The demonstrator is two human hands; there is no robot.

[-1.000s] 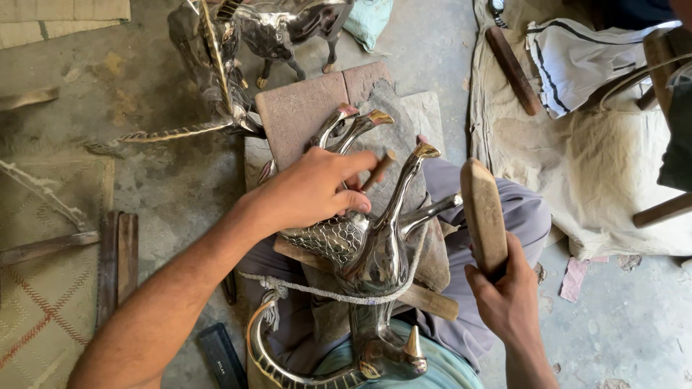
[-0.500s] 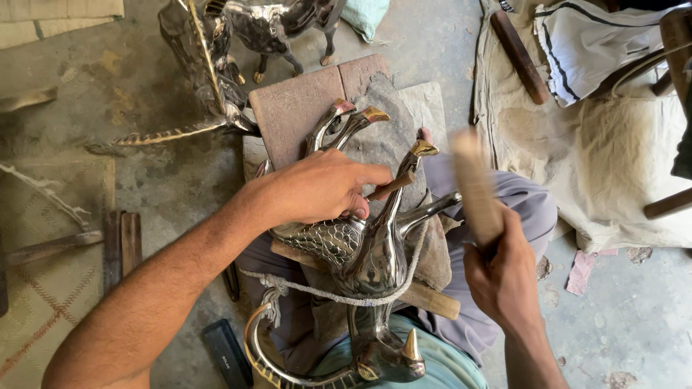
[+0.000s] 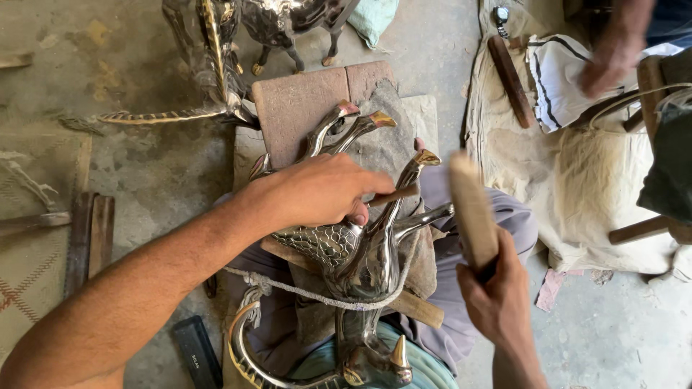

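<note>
2 hands work over a polished metal bird figure (image 3: 360, 252) that lies across the person's lap on a grey cloth (image 3: 393, 137). Its long axis runs from the body near the lap up and away from the person: the curved necks rise toward the top of the view, and 3 brass-tipped beaks (image 3: 382, 119) point up and to the right. The body is shiny silver with an engraved scale pattern on its side, and a thin rope (image 3: 288, 288) crosses under it.

The left hand (image 3: 317, 191) lies over the figure's upper body, fingers curled together and pinching a small wooden-handled tool (image 3: 396, 194) whose tip points right, against a neck. The right hand (image 3: 497, 295) is closed in a fist around the lower end of a flat wooden bat (image 3: 472, 209), which stands nearly upright, just right of the figure and blurred.

1 more metal figure (image 3: 375, 353) with a brass beak lies nearer the person's body. Beyond the lap sits a brick-coloured slab (image 3: 303, 101), and farther off stand dark metal animal figures (image 3: 281, 21). Another person's hand (image 3: 613, 50) shows at the upper right, above a pale sack (image 3: 577, 187).
</note>
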